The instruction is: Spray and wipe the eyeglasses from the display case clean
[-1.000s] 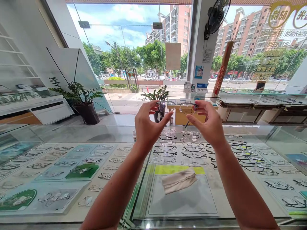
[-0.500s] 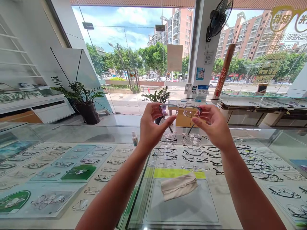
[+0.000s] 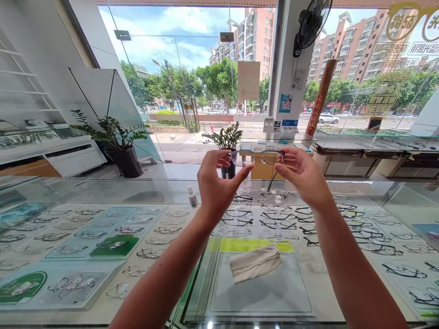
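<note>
I hold a pair of glasses (image 3: 258, 156) up at arm's length above the glass display counter (image 3: 154, 192). My left hand (image 3: 216, 183) pinches the frame's left end between thumb and fingers. My right hand (image 3: 303, 176) pinches the right end, and one temple arm hangs down below it. The lenses face me and look clear with a faint purple tint. Below my hands a beige cleaning cloth (image 3: 255, 262) lies crumpled on a grey mat (image 3: 260, 292) on the counter.
A small white bottle (image 3: 192, 198) stands on the counter left of my left hand. Rows of spectacle frames (image 3: 274, 219) fill the case under the glass. Potted plants (image 3: 118, 141) and glass doors stand behind. A second glass counter (image 3: 377, 137) runs at the right.
The glasses tilted slightly between my hands and stayed held up at nearly the same height. The view shifted a little. The cloth has not moved.
</note>
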`<state>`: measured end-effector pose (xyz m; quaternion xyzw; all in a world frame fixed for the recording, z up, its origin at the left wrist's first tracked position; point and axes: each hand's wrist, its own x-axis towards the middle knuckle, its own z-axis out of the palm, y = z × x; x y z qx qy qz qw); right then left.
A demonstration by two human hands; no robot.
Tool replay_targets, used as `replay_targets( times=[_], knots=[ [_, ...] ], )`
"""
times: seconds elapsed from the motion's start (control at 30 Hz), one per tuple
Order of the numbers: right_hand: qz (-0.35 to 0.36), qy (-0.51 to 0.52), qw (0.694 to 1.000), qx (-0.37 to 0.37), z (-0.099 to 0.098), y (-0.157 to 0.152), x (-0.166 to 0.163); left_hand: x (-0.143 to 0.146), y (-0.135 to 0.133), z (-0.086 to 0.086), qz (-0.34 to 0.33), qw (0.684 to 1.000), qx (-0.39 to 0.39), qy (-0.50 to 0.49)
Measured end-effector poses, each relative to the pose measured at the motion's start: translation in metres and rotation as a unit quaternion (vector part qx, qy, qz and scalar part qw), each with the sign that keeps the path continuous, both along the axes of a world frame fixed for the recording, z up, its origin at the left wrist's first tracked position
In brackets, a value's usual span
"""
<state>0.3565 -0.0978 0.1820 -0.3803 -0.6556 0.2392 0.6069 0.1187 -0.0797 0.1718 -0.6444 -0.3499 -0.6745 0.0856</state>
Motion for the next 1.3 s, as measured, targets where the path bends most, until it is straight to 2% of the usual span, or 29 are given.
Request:
replay_targets(
  times=[0.23,0.53,0.7,0.93,1.03,1.3],
  knots=[
    [0.002,0.033,0.999,-0.017,-0.005,0.004,-0.006,0.002,-0.004,0.002,0.049,0.997,0.060,0.012],
    [-0.031,-0.011,0.999,0.011,-0.007,0.005,-0.009,0.002,-0.001,-0.002,0.063,0.990,0.122,0.002],
    [-0.087,-0.044,0.995,0.025,-0.006,-0.004,-0.015,0.003,-0.002,-0.001,0.066,0.992,0.103,-0.016],
    [-0.217,-0.101,0.958,0.156,-0.004,-0.015,-0.025,0.002,0.005,-0.003,0.018,0.997,0.070,-0.015],
    [-0.230,-0.116,0.953,0.162,-0.003,-0.017,-0.026,0.001,0.010,-0.006,0.012,0.998,0.060,-0.010],
    [-0.223,-0.143,0.955,0.133,0.001,-0.020,-0.025,0.000,0.009,-0.004,0.024,0.995,0.092,0.003]
  ],
)
